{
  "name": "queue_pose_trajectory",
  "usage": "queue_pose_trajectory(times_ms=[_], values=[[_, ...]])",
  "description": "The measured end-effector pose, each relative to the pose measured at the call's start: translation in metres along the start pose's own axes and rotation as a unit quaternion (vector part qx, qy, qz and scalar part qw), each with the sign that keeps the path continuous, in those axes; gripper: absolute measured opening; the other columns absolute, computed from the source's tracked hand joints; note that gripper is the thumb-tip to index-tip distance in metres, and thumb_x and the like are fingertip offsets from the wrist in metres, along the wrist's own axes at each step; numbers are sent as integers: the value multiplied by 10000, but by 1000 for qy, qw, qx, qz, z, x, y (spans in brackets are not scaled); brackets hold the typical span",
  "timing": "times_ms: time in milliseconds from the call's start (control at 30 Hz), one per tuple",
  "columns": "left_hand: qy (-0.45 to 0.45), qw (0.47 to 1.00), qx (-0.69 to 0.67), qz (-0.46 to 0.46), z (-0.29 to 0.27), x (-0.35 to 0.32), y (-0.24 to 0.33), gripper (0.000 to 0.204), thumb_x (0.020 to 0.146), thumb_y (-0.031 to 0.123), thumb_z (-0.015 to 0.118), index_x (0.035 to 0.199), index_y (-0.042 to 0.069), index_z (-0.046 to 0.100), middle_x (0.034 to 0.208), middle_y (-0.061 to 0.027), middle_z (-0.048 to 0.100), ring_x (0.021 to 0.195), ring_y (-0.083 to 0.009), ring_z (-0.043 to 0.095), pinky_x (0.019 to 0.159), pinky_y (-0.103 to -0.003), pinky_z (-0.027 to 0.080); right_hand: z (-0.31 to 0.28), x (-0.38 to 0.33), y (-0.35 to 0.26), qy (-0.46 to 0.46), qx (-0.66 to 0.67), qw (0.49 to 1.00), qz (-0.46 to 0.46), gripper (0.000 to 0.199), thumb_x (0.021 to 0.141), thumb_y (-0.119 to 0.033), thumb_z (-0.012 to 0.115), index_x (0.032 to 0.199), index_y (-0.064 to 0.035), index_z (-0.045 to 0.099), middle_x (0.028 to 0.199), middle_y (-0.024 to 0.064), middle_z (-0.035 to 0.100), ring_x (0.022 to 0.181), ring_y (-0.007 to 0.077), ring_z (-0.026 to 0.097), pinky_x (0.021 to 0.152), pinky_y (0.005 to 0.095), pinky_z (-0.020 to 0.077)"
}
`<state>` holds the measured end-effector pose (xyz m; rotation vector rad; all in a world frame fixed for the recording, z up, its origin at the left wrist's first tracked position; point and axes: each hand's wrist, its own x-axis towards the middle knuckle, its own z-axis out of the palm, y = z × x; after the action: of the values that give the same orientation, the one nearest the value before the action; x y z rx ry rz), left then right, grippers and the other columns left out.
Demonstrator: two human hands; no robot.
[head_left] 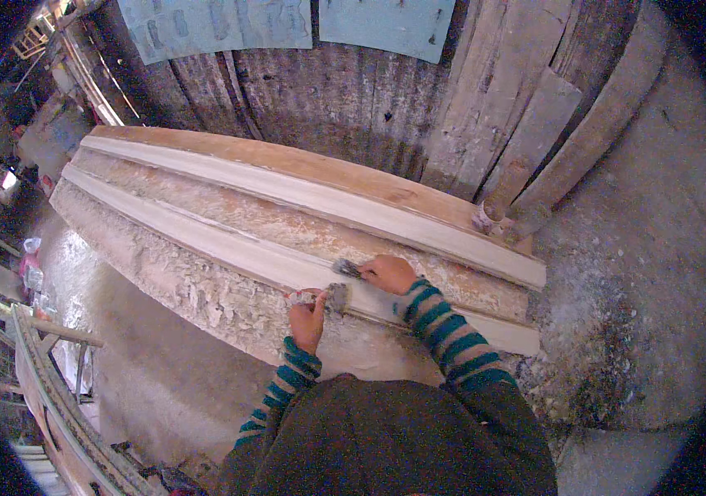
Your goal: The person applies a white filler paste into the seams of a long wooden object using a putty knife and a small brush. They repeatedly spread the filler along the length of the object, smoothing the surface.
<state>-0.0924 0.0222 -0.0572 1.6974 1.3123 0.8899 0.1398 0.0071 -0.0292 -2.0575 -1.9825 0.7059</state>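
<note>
My right hand (387, 273) is closed around a small paintbrush (346, 267), its greyish bristles pointing left. The bristles are over the nearer of two long, whitish-coated wooden mouldings (229, 240). My left hand (307, 321) is closed, with the thumb raised, on a small grey, crusted piece (338, 298) whose kind I cannot make out. That piece is at the near edge of the same moulding. Further back lies the second moulding (303, 194), roughly parallel to the first. Both rest lengthwise on a wide bench top (204, 285) caked with pale, flaking residue.
A brown wooden board (287, 161) runs along the bench's far side. A small whitish container (493, 219) is by the right end. Planks (526, 140) lean on the corrugated wall (328, 99). At lower left is a curved wooden frame (63, 405); the floor (642, 248) is dusty.
</note>
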Motion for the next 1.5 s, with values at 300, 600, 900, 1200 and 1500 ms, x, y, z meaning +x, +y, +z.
queue_pose_trajectory(times_ms=[300,600,900,1200,1500], values=[[16,997,-63,30,6,3,-29,390,850,310,599,684,-43,593,467,-55,469,439,-98,387,405,-332,280,-28,-9,11,-19,99,994,-48,297,859,-345,500,945,-92,630,779,97,640,778,266,612,690,396,474],[-210,971,-107,-36,66,-6,80,239,856,260,589,836,24,625,592,-61,575,522,-168,525,520,-316,434,-24,-215,133,166,355,882,262,222,888,-287,536,960,-77,533,716,18,573,609,119,546,484,271,454],[-243,969,26,24,138,25,59,402,771,374,643,746,-26,621,733,-209,626,702,-339,619,638,-421,480,9,-304,113,304,417,797,313,185,881,-249,558,946,-76,542,747,30,552,659,122,546,569,274,464],[99,968,118,196,-91,115,-18,129,837,127,588,889,17,545,861,-131,574,781,-260,591,678,-332,475,15,-279,102,239,424,824,290,237,858,-235,592,1033,-82,544,793,36,554,680,109,527,580,261,453],[102,994,-41,16,-80,13,35,68,850,56,571,879,-3,555,832,-38,567,757,-102,523,671,-235,430,-1,-205,78,82,318,931,163,217,858,-257,550,1018,-112,539,761,61,581,658,180,559,589,323,463]])
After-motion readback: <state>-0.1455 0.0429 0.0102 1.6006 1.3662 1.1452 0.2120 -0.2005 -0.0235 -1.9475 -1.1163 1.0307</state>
